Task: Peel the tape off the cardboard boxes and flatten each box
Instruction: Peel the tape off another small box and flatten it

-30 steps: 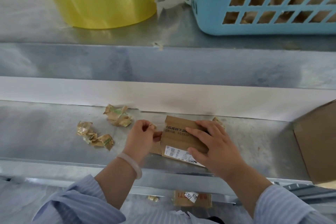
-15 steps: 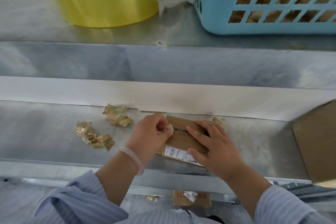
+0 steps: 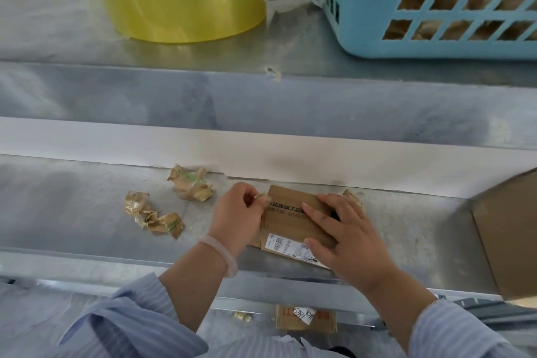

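shelves (image 3: 87, 206) are dull brushed sheet metal. box (image 3: 293, 221) is matt brown cardboard with a glossy white paper label (image 3: 286, 245). tape roll (image 3: 180, 0) is shiny yellow film, basket (image 3: 377, 9) smooth blue plastic, tape wads (image 3: 191, 186) crinkled and glossy.

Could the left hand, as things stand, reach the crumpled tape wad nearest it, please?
Probably yes: bare shelf lies between the left hand and that tape wad, though its fingers pinch a tape end.

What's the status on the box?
Right hand flat, pressing cardboard box down. Left hand pinching tape end at its left edge. Peeled tape wads off left, not in the way.
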